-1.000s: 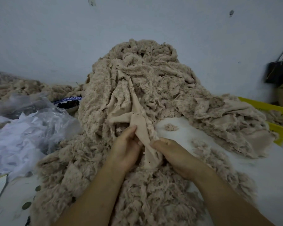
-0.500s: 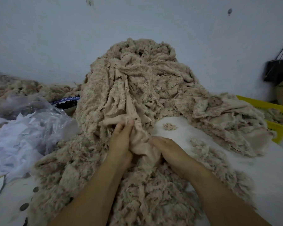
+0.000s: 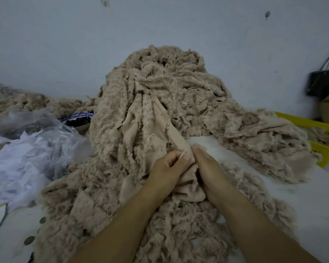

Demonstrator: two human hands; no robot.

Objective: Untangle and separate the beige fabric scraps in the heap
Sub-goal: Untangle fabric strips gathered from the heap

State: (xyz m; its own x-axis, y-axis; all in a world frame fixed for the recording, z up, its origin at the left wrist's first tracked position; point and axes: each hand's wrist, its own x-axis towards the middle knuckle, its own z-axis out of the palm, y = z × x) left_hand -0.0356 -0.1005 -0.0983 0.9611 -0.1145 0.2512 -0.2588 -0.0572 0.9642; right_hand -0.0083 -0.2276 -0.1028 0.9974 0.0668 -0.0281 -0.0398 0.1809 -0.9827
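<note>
Where the hands meet: left hand (image 3: pixel 167 166) and right hand (image 3: pixel 207 168) lie side by side, nearly touching, at the foot of the heap (image 3: pixel 160 82).
Left hand: fingers are curled, with the thumb and fingers pinching the edge of a smooth strip (image 3: pixel 171 133).
Right hand: thumb on top, fingers tucked into the same strip's bunched lower end. I judge this a grip, though the fingertips are hidden.
Strip: runs from the hands up into the heap. Its upper end is buried in the fluffy tangle and its lower end is crumpled between the two hands.
Handling (judgement): light, limp, no stiffness. Frayed edges will likely snag and shed fluff. It is neither slippery nor fragile, but a hard tug may drag the heap along.
Hold (judgement): take the flat woven part close to where it enters the tangle, one hand pulling while the other pins the heap.
Heap: against the wall (image 3: pixel 65 44), on the white table (image 3: pixel 273 186).
Around: plastic bags (image 3: pixel 36 145) to the left, yellow crate (image 3: pixel 300 121) to the right.
</note>
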